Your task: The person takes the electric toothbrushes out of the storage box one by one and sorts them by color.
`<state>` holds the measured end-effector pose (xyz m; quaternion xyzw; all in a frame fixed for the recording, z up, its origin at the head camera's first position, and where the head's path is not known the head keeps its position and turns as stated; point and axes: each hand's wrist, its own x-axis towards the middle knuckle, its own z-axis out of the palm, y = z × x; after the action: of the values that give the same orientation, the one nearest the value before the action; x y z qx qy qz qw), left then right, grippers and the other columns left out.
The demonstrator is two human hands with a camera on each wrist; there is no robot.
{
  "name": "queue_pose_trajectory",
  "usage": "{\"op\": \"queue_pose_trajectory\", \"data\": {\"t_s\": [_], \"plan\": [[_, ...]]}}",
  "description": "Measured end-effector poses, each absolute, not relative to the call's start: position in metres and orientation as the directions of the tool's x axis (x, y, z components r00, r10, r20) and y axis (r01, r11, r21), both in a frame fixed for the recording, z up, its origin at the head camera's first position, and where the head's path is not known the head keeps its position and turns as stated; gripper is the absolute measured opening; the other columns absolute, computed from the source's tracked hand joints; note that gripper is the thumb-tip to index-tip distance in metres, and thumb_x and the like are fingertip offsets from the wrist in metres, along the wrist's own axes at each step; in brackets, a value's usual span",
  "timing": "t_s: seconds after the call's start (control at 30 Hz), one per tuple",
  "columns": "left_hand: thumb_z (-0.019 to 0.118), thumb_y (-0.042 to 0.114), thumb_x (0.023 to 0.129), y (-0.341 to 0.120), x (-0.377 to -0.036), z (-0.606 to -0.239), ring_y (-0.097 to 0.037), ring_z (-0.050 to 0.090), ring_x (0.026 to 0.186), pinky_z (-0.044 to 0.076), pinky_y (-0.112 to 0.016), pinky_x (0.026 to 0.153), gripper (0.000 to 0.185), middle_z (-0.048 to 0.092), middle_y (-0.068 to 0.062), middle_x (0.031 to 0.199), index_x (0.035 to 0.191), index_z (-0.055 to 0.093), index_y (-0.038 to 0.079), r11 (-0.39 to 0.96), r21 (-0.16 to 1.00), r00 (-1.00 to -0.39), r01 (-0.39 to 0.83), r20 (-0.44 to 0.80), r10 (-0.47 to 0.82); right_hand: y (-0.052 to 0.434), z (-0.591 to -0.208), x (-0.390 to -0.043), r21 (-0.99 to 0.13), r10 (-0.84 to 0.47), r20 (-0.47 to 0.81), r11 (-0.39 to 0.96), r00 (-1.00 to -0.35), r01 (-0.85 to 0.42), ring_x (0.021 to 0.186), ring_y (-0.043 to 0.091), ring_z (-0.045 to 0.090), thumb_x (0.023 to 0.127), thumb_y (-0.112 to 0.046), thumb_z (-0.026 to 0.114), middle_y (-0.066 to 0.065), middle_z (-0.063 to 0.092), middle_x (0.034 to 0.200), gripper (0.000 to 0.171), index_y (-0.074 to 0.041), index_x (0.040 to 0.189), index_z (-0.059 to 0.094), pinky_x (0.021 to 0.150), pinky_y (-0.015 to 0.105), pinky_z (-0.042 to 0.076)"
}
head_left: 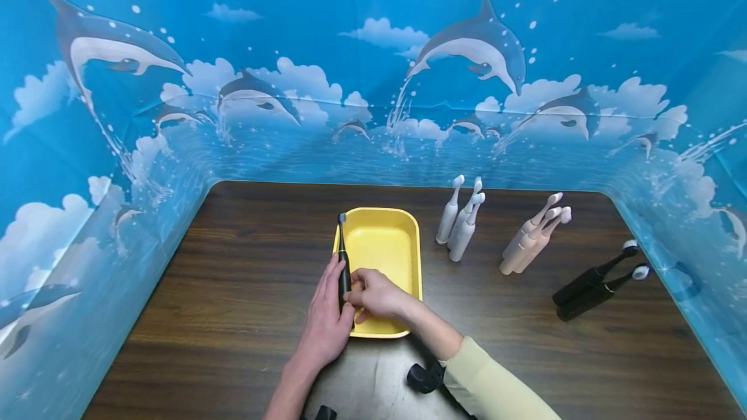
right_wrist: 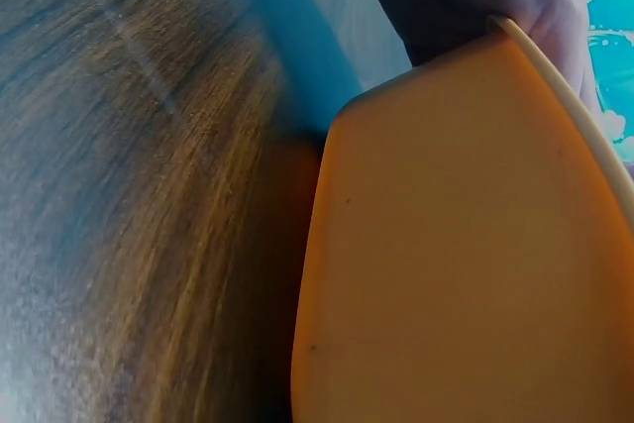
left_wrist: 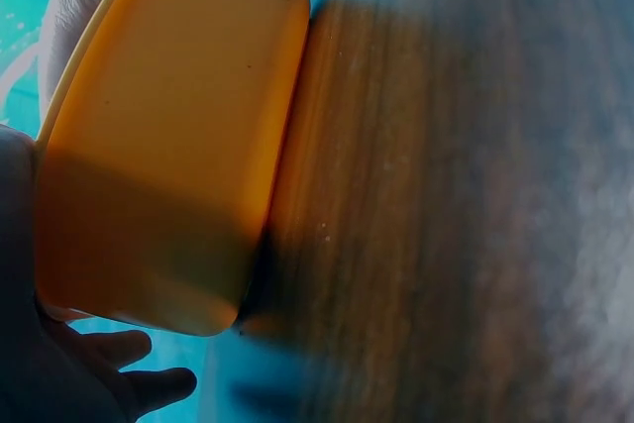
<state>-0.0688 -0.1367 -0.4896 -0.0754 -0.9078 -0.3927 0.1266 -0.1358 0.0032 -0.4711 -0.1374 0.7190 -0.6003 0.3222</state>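
A black electric toothbrush (head_left: 344,271) lies along the left rim of the yellow tray (head_left: 415,258), head pointing away from me. My left hand (head_left: 323,326) lies along the left side of the handle, its fingers fairly straight and its thumb near the lower end. From over the tray, my right hand (head_left: 376,293) has bent fingers and pinches the handle from the right. Close up in the left wrist view is the tray's outer wall (left_wrist: 178,136), with two extended fingers (left_wrist: 158,390) below it. In the right wrist view the tray wall (right_wrist: 456,235) hides most of the work.
White electric toothbrushes (head_left: 463,232) stand right of the tray, then pinkish ones (head_left: 528,245), then two black ones (head_left: 589,293) near the right edge. A dolphin-print backdrop (head_left: 373,141) borders the dark wooden table (head_left: 233,277). A black device (head_left: 425,378) lies by my right sleeve.
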Motion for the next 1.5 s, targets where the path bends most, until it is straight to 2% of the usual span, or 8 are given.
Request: {"op": "queue_pose_trajectory", "data": {"t_s": [0.17,0.33,0.57,0.73,0.93,1.2,1.33,1.5], "plan": [[0.059,0.0,0.081,-0.138,-0.07,-0.492,-0.038,0.039,0.145,0.039,-0.058,0.11,0.071,0.034,-0.019,0.162,0.15,0.04,-0.004,0.702,0.663,-0.944,0.259,0.329,0.038,0.002,-0.47,-0.136,-0.953,-0.583,-0.3,0.224,-0.755,0.206,0.065,0.016,0.061,0.096,0.001,0.061,0.01,0.062,0.085,0.022,0.008,0.115,0.051,0.054,0.038,0.06],[0.059,-0.002,0.08,-0.136,-0.07,-0.49,-0.038,0.037,0.146,0.037,-0.057,0.112,0.073,0.034,-0.02,0.162,0.15,0.039,-0.004,0.703,0.663,-0.945,0.258,0.323,0.042,0.004,-0.471,-0.135,-0.969,-0.507,-0.246,0.143,-0.826,0.2,0.07,0.016,0.06,0.099,0.002,0.059,0.012,0.061,0.092,0.022,0.008,0.117,0.047,0.059,0.041,0.062],[0.061,0.0,0.078,-0.138,-0.069,-0.491,-0.037,0.037,0.146,0.036,-0.055,0.113,0.074,0.034,-0.02,0.162,0.149,0.039,-0.006,0.699,0.668,-0.947,0.255,0.319,0.04,0.012,-0.458,-0.133,-0.989,-0.342,-0.071,0.144,-0.937,0.022,0.076,0.017,0.062,0.097,-0.002,0.062,0.015,0.058,0.101,0.032,0.008,0.124,0.048,0.067,0.044,0.062],[0.062,0.0,0.077,-0.138,-0.068,-0.491,-0.038,0.037,0.146,0.036,-0.055,0.114,0.075,0.035,-0.02,0.162,0.148,0.04,-0.006,0.699,0.663,-0.941,0.267,0.336,0.041,0.025,-0.445,-0.127,-0.987,-0.208,0.093,0.11,-0.974,-0.118,0.086,0.024,0.065,0.096,0.001,0.064,0.02,0.062,0.108,0.033,0.008,0.125,0.049,0.074,0.04,0.062],[0.06,-0.001,0.077,-0.138,-0.069,-0.491,-0.037,0.037,0.146,0.036,-0.055,0.113,0.074,0.035,-0.018,0.162,0.148,0.04,-0.005,0.694,0.668,-0.94,0.27,0.339,0.039,0.051,-0.44,-0.109,-0.982,-0.09,0.175,0.053,-0.981,-0.18,0.093,0.026,0.063,0.093,0.008,0.064,0.021,0.063,0.109,0.036,0.007,0.125,0.049,0.077,0.029,0.06],[0.059,-0.002,0.077,-0.137,-0.068,-0.492,-0.035,0.036,0.147,0.036,-0.054,0.113,0.074,0.034,-0.018,0.163,0.149,0.04,-0.005,0.688,0.675,-0.942,0.265,0.335,0.035,0.094,-0.447,-0.081,-0.964,0.028,0.261,0.06,-0.965,-0.259,0.094,0.01,0.062,0.092,0.013,0.064,0.024,0.062,0.107,0.037,0.013,0.125,0.046,0.077,0.019,0.056],[0.059,-0.002,0.077,-0.138,-0.068,-0.492,-0.035,0.037,0.147,0.036,-0.054,0.112,0.074,0.034,-0.018,0.163,0.148,0.041,-0.005,0.686,0.675,-0.939,0.272,0.342,0.036,0.114,-0.453,-0.072,-0.937,0.089,0.336,0.137,-0.938,-0.323,0.094,0.007,0.062,0.092,0.015,0.064,0.024,0.062,0.106,0.038,0.014,0.125,0.045,0.077,0.016,0.055],[0.059,-0.003,0.077,-0.137,-0.068,-0.492,-0.036,0.037,0.146,0.037,-0.055,0.112,0.073,0.035,-0.019,0.162,0.148,0.041,-0.005,0.684,0.675,-0.938,0.277,0.345,0.039,0.138,-0.463,-0.063,-0.879,0.173,0.419,0.325,-0.892,-0.35,0.092,0.0,0.061,0.09,0.014,0.067,0.02,0.064,0.103,0.039,0.014,0.124,0.048,0.079,0.011,0.053]]}}
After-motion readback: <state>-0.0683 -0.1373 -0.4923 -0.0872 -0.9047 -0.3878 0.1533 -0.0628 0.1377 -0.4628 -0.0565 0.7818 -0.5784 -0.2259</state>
